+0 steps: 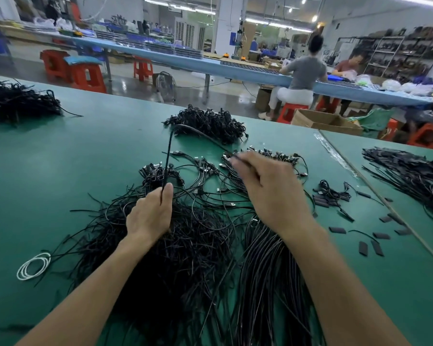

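- Two hands are seen in the head view, set apart over a green table [73, 158]. The left hand [150, 216] is pinched on one black cable [169, 156] between thumb and forefinger. The right hand [268, 193], blurred at the fingertips, appears to be closed on the same cable's far end.
- The cable is held clear of the table. It stands straight up from the left hand, arches over ahead of both hands and comes down to the right fingers.
- A loose heap of cables [185, 245] is spread under both wrists. A row of plug-ended leads [273, 153] is laid just ahead of the right hand, and short black sleeves [335, 229] are scattered to that hand's right.
- A snag is judged the main risk: the cable's lower end could be caught in the heap beneath the left hand, so that neighbouring cables are dragged up with it.
- The row of leads could be disturbed if the right hand is swept low across it.
- No brand, label or writing can be read.
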Action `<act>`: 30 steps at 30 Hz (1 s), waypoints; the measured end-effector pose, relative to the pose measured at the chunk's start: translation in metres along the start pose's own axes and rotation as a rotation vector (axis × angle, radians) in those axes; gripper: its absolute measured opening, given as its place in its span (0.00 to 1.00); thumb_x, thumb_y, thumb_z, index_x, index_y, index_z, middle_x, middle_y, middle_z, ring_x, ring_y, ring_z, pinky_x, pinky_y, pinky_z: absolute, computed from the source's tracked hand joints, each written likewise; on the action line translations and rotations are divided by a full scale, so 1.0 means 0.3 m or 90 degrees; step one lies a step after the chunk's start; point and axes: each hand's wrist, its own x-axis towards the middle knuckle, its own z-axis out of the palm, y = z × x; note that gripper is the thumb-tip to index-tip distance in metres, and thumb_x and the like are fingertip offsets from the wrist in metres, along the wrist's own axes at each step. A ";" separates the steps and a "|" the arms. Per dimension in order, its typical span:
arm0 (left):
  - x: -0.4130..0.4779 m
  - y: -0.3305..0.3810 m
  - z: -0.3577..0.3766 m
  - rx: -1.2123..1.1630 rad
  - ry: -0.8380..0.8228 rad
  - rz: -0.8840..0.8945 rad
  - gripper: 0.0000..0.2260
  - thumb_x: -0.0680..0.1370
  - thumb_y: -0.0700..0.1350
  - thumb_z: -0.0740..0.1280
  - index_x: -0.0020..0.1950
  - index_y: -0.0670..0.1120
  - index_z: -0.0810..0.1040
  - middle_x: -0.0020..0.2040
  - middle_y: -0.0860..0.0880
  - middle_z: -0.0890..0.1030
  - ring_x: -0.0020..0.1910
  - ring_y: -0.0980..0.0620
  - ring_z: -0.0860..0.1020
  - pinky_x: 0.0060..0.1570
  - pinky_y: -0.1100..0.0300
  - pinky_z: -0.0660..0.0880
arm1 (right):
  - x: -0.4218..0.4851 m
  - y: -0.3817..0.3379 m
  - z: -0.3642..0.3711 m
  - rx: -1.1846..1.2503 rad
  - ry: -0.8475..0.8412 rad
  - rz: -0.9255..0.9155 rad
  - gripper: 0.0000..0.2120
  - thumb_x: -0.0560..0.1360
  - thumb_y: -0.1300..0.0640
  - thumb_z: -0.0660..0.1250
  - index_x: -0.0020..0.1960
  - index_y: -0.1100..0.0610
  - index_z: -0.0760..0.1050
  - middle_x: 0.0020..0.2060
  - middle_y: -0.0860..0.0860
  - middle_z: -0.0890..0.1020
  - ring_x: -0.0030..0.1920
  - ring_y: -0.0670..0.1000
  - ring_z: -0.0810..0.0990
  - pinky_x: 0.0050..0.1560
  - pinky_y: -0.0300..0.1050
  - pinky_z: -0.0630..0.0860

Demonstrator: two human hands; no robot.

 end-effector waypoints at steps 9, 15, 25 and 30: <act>-0.023 0.031 -0.056 -0.112 -0.083 0.222 0.20 0.83 0.58 0.56 0.36 0.52 0.76 0.21 0.57 0.69 0.20 0.57 0.65 0.27 0.60 0.62 | -0.173 0.183 0.098 -0.278 -0.271 0.378 0.49 0.77 0.43 0.68 0.80 0.56 0.37 0.78 0.58 0.56 0.78 0.58 0.56 0.77 0.54 0.57; -0.071 0.064 -0.032 -0.041 -0.170 0.367 0.18 0.80 0.65 0.56 0.38 0.56 0.73 0.31 0.58 0.75 0.30 0.62 0.73 0.34 0.57 0.72 | -0.191 0.085 0.177 -0.088 -0.220 0.017 0.35 0.80 0.40 0.60 0.81 0.46 0.48 0.78 0.45 0.59 0.79 0.48 0.52 0.79 0.46 0.49; -0.122 0.097 -0.045 -0.292 -0.447 0.224 0.26 0.79 0.66 0.57 0.28 0.50 0.67 0.24 0.55 0.64 0.24 0.55 0.61 0.28 0.60 0.63 | -0.164 0.072 0.175 0.310 -0.061 0.225 0.13 0.81 0.49 0.64 0.40 0.52 0.79 0.26 0.36 0.75 0.25 0.40 0.70 0.29 0.30 0.65; -0.159 0.174 -0.098 -0.759 -0.708 0.038 0.21 0.78 0.63 0.65 0.34 0.49 0.74 0.27 0.53 0.59 0.23 0.57 0.57 0.21 0.68 0.60 | -0.176 0.050 0.198 0.417 -0.157 0.260 0.18 0.79 0.43 0.61 0.35 0.50 0.75 0.25 0.45 0.69 0.26 0.45 0.62 0.27 0.43 0.59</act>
